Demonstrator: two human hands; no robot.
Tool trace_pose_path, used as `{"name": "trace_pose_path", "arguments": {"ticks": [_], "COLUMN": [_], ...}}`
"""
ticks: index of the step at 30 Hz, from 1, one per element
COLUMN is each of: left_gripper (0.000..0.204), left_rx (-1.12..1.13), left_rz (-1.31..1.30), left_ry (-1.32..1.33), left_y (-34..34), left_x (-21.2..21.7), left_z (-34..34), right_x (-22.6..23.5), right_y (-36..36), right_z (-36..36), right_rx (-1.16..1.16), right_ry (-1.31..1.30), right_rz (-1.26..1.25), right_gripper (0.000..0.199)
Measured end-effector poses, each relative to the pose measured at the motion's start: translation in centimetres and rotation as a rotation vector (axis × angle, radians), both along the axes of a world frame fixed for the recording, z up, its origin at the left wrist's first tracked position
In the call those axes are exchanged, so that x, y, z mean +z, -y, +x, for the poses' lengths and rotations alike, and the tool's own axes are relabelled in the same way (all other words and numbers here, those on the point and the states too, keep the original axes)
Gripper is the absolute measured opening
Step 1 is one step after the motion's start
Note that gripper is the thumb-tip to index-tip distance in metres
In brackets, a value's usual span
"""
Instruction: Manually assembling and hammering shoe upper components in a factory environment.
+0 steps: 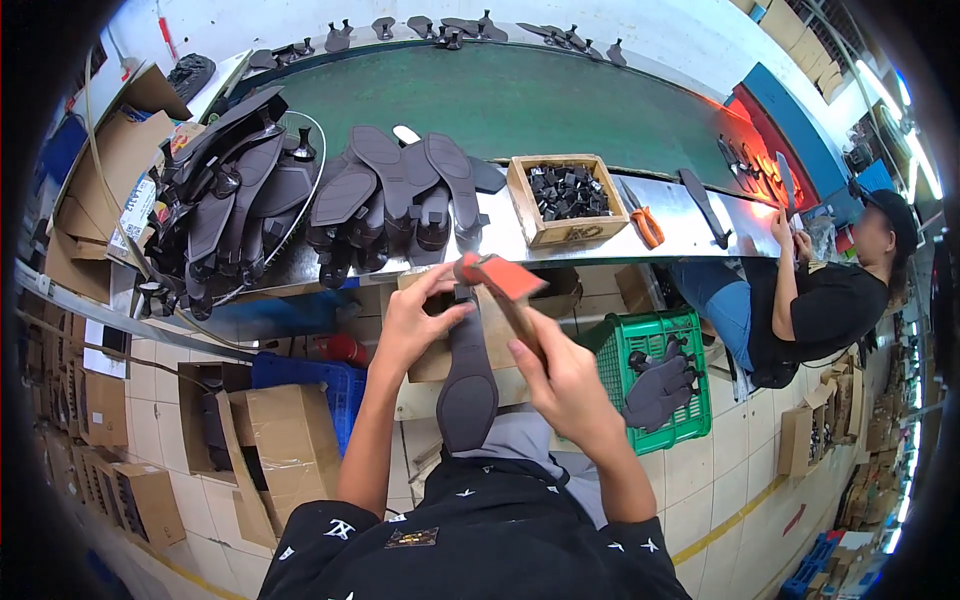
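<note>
My right hand [572,385] is wrapped round the wooden handle of a hammer [512,282] with a red head. The head hovers over the heel end of a dark brown shoe sole [468,385], hiding part of it. That sole lies bottom up in front of me, its broad toe end toward my lap. My left hand [410,325] is closed at its heel end, thumb and fingers round the heel. Just beyond on the metal bench edge stands a wooden box [568,232] of small black heel tips [570,192]. Beside it lie orange-handled pliers [646,226].
Heaped soles [235,190] and a row of more soles [385,185] cover the bench's left part. Behind runs a green conveyor belt [480,105]. A green crate [640,340] with soles stands to my right. A co-worker [830,290] sits beside a glowing heater [780,150]. Cardboard boxes [285,440] stand left.
</note>
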State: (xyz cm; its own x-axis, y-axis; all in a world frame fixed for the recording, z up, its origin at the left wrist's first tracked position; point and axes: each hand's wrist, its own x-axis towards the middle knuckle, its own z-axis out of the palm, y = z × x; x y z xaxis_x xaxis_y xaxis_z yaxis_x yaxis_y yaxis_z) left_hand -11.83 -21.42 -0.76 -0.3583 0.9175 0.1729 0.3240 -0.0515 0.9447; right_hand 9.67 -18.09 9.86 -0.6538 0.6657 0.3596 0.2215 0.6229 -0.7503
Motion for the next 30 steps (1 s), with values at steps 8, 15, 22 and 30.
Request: {"name": "trace_pose_path", "arguments": {"ticks": [8, 15, 22, 30], "left_gripper": [0.12, 0.109, 0.028, 0.017], "left_rx": [0.01, 0.017, 0.042, -0.422], "left_rz": [-0.161, -0.193, 0.029, 0.087], "left_ry": [-0.467, -0.479, -0.602, 0.143], "left_y": [0.3, 1.2, 1.3, 7.5], "left_x": [0.1, -0.3, -0.8, 9.3], "left_z": [0.3, -0.4, 0.4, 5.2], "right_x": [-1.3, 3.9, -0.9, -2.6], "right_y": [-0.1, 0.2, -2.1, -4.5], "right_z": [0.1, 0.2, 0.7, 0.5], "right_rx": [0.05, 0.114, 0.094, 0.035], "right_ry": [0.049, -0.015, 0.093, 0.16], "right_rz": [0.227, 0.376, 0.063, 0.38], "right_gripper": [0.031, 0.03, 0.027, 0.04]}}
